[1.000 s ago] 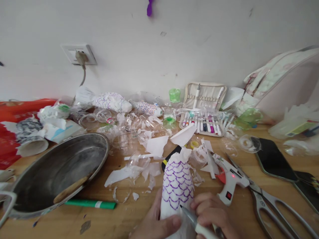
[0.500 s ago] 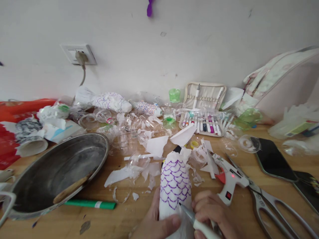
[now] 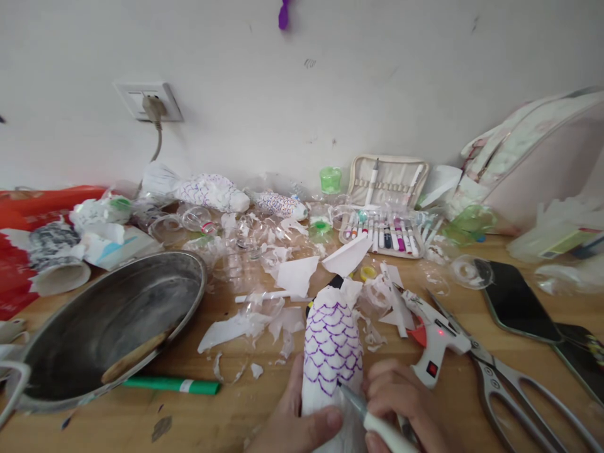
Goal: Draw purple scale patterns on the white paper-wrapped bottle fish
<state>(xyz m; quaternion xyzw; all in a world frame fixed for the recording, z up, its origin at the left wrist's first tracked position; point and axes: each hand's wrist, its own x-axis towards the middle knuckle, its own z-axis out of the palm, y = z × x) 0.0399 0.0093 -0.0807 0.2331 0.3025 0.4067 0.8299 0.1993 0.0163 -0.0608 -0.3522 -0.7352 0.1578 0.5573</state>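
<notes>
A white paper fish body (image 3: 333, 346) stands at the bottom centre, its upper part covered in purple scale lines and its lower part plain white. My left hand (image 3: 302, 418) is closed around its lower left side, the thumb lying across the front. In my right hand (image 3: 401, 402) I hold a marker (image 3: 384, 434) with a white barrel and grey tapered end. The marker's dark tip touches the fish at the lowest row of scales. Below the hands, the fish's bottom end runs out of view.
Scissors (image 3: 500, 377) and a white glue gun (image 3: 438, 343) with a red light lie at right, beside a phone (image 3: 516, 302). A metal basin (image 3: 198, 270) stands at left. Two decorated fish (image 3: 212, 192), plastic scraps and a marker case (image 3: 389, 160) fill the back.
The marker's tip has shifted very slightly at the lowest scale row. Both hands keep nearly the same place, and the fish stays put.
</notes>
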